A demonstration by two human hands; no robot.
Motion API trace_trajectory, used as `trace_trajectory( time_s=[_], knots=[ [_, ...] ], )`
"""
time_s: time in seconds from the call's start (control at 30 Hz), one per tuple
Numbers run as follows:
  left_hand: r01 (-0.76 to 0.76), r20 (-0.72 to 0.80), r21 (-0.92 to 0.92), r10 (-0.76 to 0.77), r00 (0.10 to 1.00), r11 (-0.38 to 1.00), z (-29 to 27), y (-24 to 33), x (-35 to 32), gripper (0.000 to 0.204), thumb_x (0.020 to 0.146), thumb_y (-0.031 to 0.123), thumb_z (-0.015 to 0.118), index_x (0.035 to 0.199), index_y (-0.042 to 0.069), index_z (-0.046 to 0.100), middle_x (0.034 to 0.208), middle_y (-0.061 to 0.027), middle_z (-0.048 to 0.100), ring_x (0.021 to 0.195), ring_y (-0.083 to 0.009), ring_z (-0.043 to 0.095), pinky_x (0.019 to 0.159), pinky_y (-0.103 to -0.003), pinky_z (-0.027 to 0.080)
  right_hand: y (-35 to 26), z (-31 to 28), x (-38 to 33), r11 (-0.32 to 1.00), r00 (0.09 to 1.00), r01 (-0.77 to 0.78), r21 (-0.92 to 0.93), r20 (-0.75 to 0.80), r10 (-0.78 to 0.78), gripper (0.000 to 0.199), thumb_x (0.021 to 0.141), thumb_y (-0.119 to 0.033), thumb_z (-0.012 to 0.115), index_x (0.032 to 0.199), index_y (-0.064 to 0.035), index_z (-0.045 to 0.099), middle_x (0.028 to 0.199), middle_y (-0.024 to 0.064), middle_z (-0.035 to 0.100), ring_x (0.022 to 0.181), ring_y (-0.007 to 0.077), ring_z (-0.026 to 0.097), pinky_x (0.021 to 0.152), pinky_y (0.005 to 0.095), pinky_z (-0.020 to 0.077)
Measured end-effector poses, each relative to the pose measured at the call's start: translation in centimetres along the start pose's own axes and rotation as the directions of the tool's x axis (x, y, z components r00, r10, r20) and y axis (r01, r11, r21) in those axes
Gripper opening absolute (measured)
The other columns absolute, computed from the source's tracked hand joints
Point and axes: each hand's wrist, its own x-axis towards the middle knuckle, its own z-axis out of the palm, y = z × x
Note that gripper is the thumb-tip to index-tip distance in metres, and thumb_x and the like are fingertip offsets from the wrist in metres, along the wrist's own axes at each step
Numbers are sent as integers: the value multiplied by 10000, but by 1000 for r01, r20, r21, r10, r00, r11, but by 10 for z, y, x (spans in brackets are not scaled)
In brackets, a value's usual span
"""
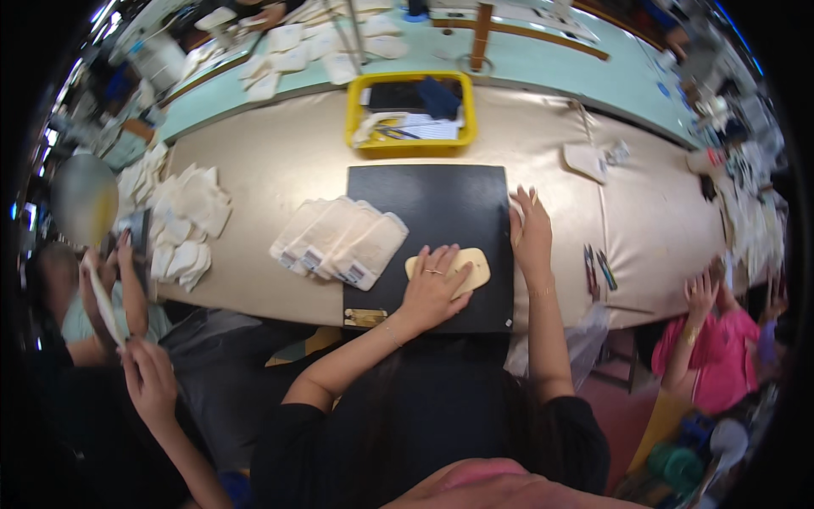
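Observation:
My left hand (pixel 434 287) lies with its fingers stretched over a cream, rounded flat piece (pixel 476 266), pressing it on a black board (pixel 424 195). Just past the board's right edge is my right hand (pixel 532 231), its fingers drawn together. A pale sliver shows at those fingers, too small to name. Left of my left hand, a fanned stack of cream fabric pieces (pixel 339 242) with small printed labels rests partly on the board.
Beyond the board stands a yellow tray (pixel 410 150) holding scissors, paper and dark cloth. Two hand tools (pixel 592 270) lie at right. Cream fabric piles (pixel 191 204) sit at left, a cream pad (pixel 585 159) at far right. Co-workers' hands (pixel 151 377) appear on both sides.

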Motion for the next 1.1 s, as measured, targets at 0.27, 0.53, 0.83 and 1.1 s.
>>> trace_trajectory(
  time_s=[0.27, 0.53, 0.83, 1.1],
  knots=[
    [17, -22, 16, -17, 1000, 1000, -1, 0, -1, 568, 822, 376, 731, 1312, 117, 605, 1455, -222, 469, 1334, -384, 443, 1147, -576, 288, 111, 4, 90, 872, 981, -190, -452, -132, 145, 602, 910, -327, 698, 1413, -51, 514, 1491, 217, 464, 1403, 450, 372, 1158, 540, 296],
    [31, -15, -8, -31, 999, 999, -1, 1, -3, 578, 833, 388, 718, 1332, 125, 592, 1454, -216, 472, 1339, -366, 443, 1151, -567, 298, 158, 3, 108, 720, 878, -460, -519, -145, 457, 597, 941, -434, 631, 1391, -53, 536, 1441, 159, 544, 1324, 365, 501, 1068, 539, 404],
    [52, 20, -44, -52, 998, 998, -3, 0, 0, 567, 846, 394, 710, 1338, 141, 587, 1439, -203, 486, 1319, -350, 461, 1134, -560, 319, 76, -20, 92, 944, 951, -232, -233, -258, 170, 270, 973, -56, 572, 1227, -22, 658, 1206, 162, 683, 1118, 347, 626, 973, 424, 469],
    [78, 64, -114, -71, 995, 990, -3, 0, 0, 574, 881, 372, 685, 1368, 104, 545, 1456, -230, 456, 1334, -367, 450, 1137, -575, 317, -39, 37, 32, 965, 966, 222, 137, 105, -237, 312, 853, 21, 663, 1151, -70, 678, 1286, 135, 657, 1259, 328, 575, 1087, 478, 385]
  ],
)
